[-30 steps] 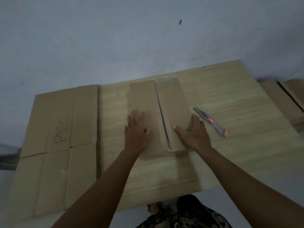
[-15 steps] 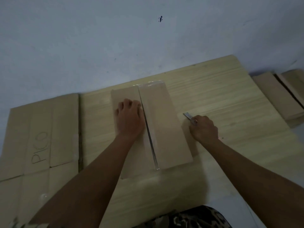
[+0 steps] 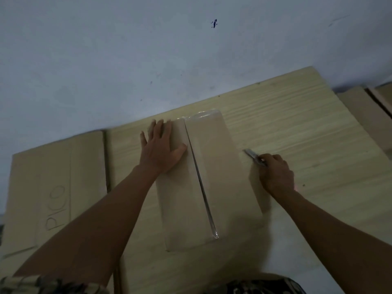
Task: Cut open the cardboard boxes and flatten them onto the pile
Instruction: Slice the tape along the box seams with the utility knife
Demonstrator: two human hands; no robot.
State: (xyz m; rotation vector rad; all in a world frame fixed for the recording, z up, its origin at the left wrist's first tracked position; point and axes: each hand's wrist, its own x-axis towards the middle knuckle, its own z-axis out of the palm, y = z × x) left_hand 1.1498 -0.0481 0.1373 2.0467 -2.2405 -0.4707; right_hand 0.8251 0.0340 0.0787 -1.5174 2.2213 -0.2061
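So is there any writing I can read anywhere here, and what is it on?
"PICO": handwritten in outline letters on the flattened cardboard lying at the left of the wooden table.
The box under the left hand: no writing visible on it.
The knife in the right hand: any marking is too small to read.
The dark spot on the wall: a blot, not text.

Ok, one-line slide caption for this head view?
Left hand presses flat on the taped cardboard box while the right hand grips the utility knife beside it.
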